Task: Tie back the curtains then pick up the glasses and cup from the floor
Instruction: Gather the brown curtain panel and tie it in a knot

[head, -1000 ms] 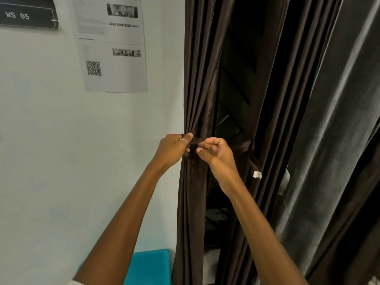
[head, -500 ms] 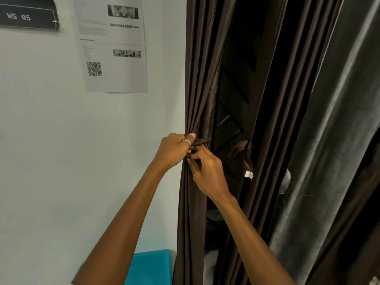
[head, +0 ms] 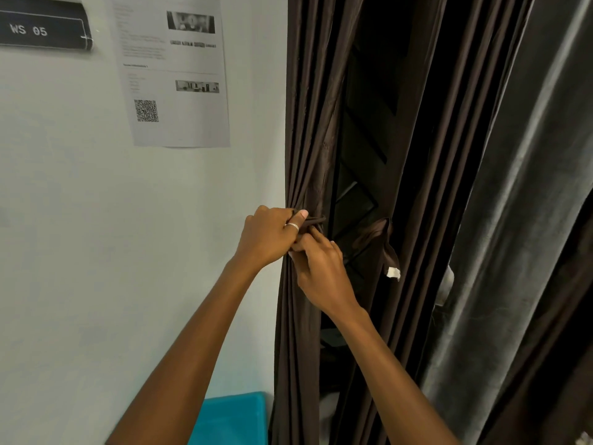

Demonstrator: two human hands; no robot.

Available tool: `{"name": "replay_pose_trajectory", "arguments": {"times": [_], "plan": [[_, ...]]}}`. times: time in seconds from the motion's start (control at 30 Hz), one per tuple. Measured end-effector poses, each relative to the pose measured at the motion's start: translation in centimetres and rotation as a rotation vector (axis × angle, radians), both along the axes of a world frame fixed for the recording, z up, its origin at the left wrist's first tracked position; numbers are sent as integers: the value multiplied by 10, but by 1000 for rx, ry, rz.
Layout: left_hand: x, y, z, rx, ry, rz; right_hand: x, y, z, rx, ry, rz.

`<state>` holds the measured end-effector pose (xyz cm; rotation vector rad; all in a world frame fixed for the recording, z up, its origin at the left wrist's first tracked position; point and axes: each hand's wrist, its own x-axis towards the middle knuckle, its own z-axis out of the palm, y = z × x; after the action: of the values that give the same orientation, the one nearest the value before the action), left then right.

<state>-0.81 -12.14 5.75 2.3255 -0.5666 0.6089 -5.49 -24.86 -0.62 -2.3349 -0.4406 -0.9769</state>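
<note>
The pale wall fills the left of the view. The brown curtain hangs at its edge, bunched into tight folds, with the grey curtain well to the right. Both bare forearms reach up from below and meet at the bunch. The left hand is curled round the gathered brown folds from the wall side, its thumb laid flat on the tie-back. The right hand sits just below, touching it. Its fingers are bent in under the left thumb and pinch the tie-back, though the tips are partly hidden.

A second ago the right hand was higher and further right, apart from the left; it has since dropped in against it. The tie-back's loose loop droops to the right, its white tag dangling. A ring sits on the left thumb.
</note>
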Motion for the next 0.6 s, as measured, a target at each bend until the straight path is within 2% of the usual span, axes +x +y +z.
{"name": "replay_pose_trajectory", "arguments": {"times": [0.2, 0.43, 0.6], "plan": [[11, 10, -5, -68, 45, -79, -15, -10, 31, -86, -213, -103], [9, 7, -1, -61, 88, -137, -8, -25, 62, -121, -216, -123], [17, 10, -5, -59, -7, -77, -11, -28, 57, -122, -177, -86]]}}
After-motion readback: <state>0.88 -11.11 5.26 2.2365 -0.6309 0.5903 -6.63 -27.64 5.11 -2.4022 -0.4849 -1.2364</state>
